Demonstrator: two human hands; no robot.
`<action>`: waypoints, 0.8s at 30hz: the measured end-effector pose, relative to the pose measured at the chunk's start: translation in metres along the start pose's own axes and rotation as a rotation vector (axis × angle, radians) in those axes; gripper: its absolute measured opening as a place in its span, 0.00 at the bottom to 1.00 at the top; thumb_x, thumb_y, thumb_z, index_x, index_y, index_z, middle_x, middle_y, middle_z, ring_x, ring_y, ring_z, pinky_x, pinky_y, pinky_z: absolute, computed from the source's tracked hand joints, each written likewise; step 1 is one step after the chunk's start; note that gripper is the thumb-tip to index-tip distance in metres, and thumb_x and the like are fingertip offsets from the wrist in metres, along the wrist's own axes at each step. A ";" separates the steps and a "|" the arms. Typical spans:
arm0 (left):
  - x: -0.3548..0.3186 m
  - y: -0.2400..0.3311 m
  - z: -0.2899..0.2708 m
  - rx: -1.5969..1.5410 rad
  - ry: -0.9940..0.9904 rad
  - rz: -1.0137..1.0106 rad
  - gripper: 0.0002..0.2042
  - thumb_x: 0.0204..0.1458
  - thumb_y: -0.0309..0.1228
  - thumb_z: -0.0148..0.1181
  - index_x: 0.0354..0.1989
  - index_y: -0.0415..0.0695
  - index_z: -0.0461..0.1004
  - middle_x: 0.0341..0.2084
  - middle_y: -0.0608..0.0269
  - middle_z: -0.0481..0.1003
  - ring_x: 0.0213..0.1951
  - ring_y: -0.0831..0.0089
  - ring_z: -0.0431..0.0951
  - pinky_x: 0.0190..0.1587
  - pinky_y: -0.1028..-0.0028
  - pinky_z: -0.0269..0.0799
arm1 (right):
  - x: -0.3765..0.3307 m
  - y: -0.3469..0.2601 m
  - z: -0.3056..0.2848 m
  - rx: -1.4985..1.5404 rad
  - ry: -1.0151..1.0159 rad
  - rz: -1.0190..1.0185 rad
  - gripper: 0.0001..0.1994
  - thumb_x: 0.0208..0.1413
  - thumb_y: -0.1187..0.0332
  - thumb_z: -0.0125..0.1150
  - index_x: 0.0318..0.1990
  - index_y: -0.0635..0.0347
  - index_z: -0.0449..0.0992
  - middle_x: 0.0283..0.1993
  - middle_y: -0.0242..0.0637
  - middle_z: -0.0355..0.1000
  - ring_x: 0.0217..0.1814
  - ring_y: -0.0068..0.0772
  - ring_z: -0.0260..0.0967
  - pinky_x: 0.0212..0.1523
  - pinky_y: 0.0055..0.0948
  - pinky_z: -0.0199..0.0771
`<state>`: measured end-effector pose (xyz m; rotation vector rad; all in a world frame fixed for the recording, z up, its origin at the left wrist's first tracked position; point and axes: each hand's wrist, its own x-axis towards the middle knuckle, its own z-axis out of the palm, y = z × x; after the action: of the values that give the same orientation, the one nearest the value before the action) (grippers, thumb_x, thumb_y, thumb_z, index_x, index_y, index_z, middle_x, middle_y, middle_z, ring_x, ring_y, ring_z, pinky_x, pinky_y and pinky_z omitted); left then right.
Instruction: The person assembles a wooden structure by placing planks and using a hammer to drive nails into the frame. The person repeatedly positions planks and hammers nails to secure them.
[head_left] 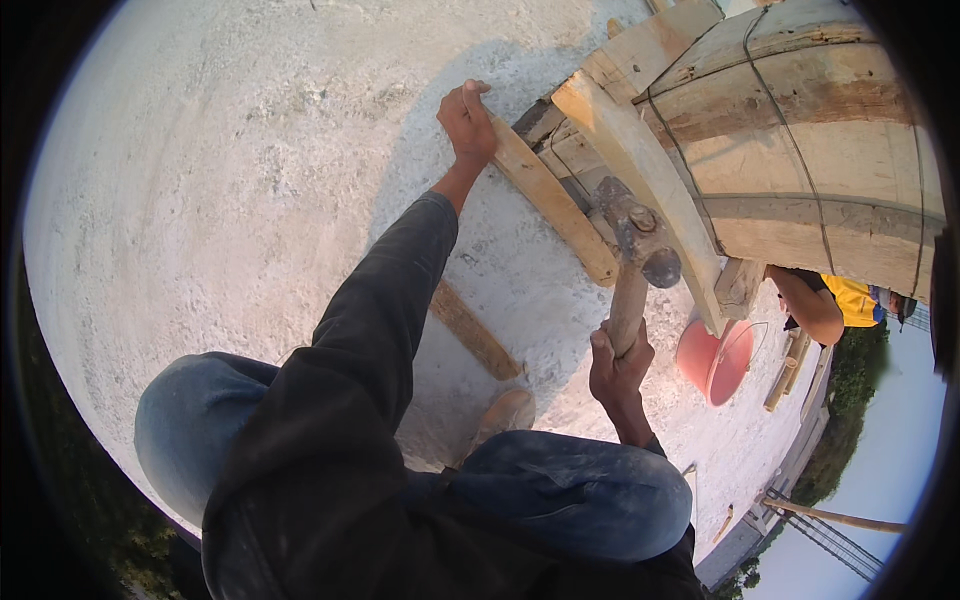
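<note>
My right hand is wrapped round the wooden handle of a hammer, whose worn, dusty metal head is raised in front of the boards. Farther off to the left, my left hand closes on the far end of a wooden batten. The batten slants down to the right, beside the base of a wooden formwork made of boards bound with wire. A pale upright board stands between the batten and the formwork, partly behind the hammer head.
A second wood strip lies on the rough pale floor under my left arm. A red bucket sits right of the hammer. Behind the formwork shows another person's arm and yellow clothing. Loose wood pieces lie near the floor's right edge.
</note>
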<state>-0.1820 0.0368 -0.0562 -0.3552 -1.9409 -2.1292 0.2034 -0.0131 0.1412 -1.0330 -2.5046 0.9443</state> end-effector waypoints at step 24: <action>-0.001 -0.007 0.004 0.006 -0.048 -0.026 0.25 0.79 0.41 0.46 0.39 0.38 0.87 0.42 0.49 0.87 0.47 0.54 0.83 0.55 0.55 0.75 | 0.013 0.053 0.013 -0.564 -0.166 -0.005 0.22 0.72 0.50 0.64 0.60 0.58 0.75 0.39 0.49 0.81 0.37 0.58 0.82 0.36 0.51 0.81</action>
<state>-0.1834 0.0418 -0.0630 -0.3859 -1.9879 -2.1499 0.2166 0.0181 0.0966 -1.1296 -2.9975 0.3245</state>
